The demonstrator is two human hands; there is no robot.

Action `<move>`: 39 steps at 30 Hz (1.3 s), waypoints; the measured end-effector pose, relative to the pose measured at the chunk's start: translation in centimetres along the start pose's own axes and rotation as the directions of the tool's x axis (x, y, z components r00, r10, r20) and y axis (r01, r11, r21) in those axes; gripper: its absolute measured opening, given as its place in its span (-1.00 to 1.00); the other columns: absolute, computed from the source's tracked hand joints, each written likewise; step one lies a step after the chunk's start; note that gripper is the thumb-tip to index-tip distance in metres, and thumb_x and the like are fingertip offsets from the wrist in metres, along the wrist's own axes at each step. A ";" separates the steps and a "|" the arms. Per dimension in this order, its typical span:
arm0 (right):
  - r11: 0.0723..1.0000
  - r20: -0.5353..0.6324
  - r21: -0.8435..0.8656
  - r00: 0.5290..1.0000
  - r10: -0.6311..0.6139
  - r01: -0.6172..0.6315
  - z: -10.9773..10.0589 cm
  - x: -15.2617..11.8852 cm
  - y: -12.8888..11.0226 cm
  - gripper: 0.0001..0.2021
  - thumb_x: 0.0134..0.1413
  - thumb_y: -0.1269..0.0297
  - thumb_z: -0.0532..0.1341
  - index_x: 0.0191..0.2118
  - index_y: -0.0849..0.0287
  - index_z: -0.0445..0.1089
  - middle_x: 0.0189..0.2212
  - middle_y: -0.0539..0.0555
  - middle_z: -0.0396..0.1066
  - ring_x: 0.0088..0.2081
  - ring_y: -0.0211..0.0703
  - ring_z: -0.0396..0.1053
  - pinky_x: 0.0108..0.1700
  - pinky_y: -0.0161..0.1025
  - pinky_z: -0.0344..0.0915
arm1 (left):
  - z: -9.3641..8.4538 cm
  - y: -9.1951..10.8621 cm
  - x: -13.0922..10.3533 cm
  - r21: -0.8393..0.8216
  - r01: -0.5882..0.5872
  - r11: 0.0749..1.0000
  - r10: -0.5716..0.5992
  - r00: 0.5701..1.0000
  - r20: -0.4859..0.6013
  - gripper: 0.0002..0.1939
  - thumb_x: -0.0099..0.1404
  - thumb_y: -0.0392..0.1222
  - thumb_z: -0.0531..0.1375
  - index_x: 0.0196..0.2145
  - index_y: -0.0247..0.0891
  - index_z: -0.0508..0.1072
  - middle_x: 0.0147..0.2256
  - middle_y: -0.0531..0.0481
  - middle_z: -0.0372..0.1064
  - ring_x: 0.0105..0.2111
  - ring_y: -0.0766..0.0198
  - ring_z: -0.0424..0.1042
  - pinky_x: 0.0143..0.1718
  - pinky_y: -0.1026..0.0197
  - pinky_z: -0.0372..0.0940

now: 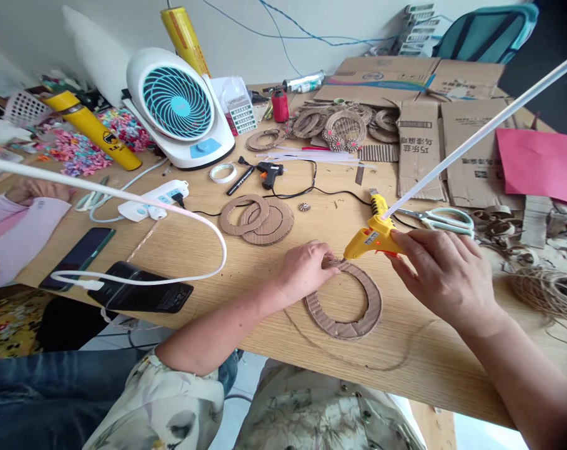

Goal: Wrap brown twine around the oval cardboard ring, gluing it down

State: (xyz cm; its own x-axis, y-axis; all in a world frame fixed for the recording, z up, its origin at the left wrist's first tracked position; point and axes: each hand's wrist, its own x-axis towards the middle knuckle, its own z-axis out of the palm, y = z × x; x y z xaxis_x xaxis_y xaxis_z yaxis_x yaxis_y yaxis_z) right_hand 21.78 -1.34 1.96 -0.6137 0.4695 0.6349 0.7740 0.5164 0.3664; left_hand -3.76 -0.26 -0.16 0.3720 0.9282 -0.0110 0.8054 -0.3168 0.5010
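Observation:
My right hand (pixel 440 275) is wrapped round a yellow glue gun (pixel 370 236) with a long translucent glue stick (pixel 480 134) rising from its back. The gun's nozzle points down at the upper edge of a cardboard ring (pixel 374 300) lying on the table. My left hand (pixel 309 269) pinches the ring's upper left edge, beside the nozzle. A thin twine (pixel 358 364) runs from near the ring in a loose curve along the table's front.
Two cardboard rings or discs (pixel 276 222), a black glue gun (pixel 269 174) and a fan (pixel 180 112) are farther back. Scissors (pixel 445 219) and twine (pixel 548 290) are at right. A phone (pixel 79 256) and black power bank (pixel 142 287) lie left, near another person's sleeve (pixel 34 231).

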 end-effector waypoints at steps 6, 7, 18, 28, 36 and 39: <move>1.000 -0.002 -0.010 1.000 -0.010 0.010 -0.2 0.1 0.1 -0.60 0.16 0.27 0.33 0.09 0.26 0.33 -0.25 0.14 0.50 -0.34 -0.16 0.32 -0.32 -0.20 0.12 | 0.0 -0.1 0.0 -0.010 -0.015 1.000 0.015 1.000 -0.016 -0.78 0.24 -0.12 0.38 -0.21 -0.24 0.50 -0.17 -0.03 0.54 -0.20 0.18 0.52 -0.16 0.20 0.37; 1.000 0.003 -0.009 1.000 -0.010 0.010 -0.2 0.1 0.1 -0.59 0.16 0.28 0.33 0.09 0.25 0.33 -0.25 0.13 0.50 -0.34 -0.16 0.32 -0.32 -0.20 0.12 | 0.1 -0.1 0.0 -0.012 -0.016 1.000 0.016 1.000 -0.017 -0.79 0.24 -0.12 0.37 -0.21 -0.24 0.50 -0.17 -0.03 0.54 -0.20 0.18 0.52 -0.16 0.20 0.37; 1.000 0.011 0.014 1.000 0.005 -0.005 -0.3 0.0 0.1 -0.52 0.18 0.30 0.30 0.19 0.18 0.26 -0.23 0.12 0.49 -0.34 -0.15 0.33 -0.33 -0.17 0.12 | 0.0 0.0 0.0 0.002 -0.001 1.000 0.001 1.000 -0.008 -0.79 0.25 -0.12 0.37 -0.20 -0.23 0.50 -0.16 -0.03 0.54 -0.17 0.16 0.52 -0.13 0.17 0.38; 1.000 -0.001 0.000 1.000 -0.019 0.019 -0.6 0.1 0.2 -0.56 0.16 0.29 0.33 0.13 0.21 0.32 -0.24 0.10 0.51 -0.36 -0.18 0.31 -0.34 -0.18 0.11 | 0.0 0.0 0.0 -0.015 -0.004 1.000 0.004 1.000 -0.009 -0.78 0.23 -0.14 0.37 -0.21 -0.24 0.50 -0.18 -0.02 0.54 -0.22 0.18 0.52 -0.16 0.19 0.37; 0.999 -0.022 0.000 0.999 -0.046 0.046 -1.0 0.2 0.2 -0.43 0.15 0.34 0.34 0.26 0.20 0.24 -0.24 0.12 0.52 -0.35 -0.16 0.32 -0.34 -0.16 0.09 | -0.2 0.2 0.0 -0.022 0.011 1.000 -0.011 1.000 0.005 -0.81 0.24 -0.16 0.36 -0.22 -0.23 0.50 -0.19 -0.03 0.54 -0.22 0.18 0.52 -0.17 0.20 0.36; 0.999 -0.039 -0.003 0.998 -0.039 0.039 -1.0 0.3 0.3 -0.46 0.15 0.33 0.34 0.23 0.22 0.26 -0.23 0.14 0.53 -0.34 -0.15 0.33 -0.33 -0.16 0.10 | -0.2 0.2 0.0 -0.017 0.009 1.000 -0.009 1.000 0.001 -0.81 0.24 -0.15 0.36 -0.22 -0.23 0.49 -0.18 -0.03 0.54 -0.20 0.18 0.52 -0.16 0.19 0.37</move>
State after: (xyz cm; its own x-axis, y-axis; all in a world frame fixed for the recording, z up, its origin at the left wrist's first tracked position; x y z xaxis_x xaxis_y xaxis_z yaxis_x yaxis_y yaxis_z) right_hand 22.01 -1.78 2.92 -0.6372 0.4206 0.6459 0.7498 0.5322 0.3931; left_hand -3.71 -0.25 0.13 0.3650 0.9309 -0.0160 0.8005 -0.3050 0.5158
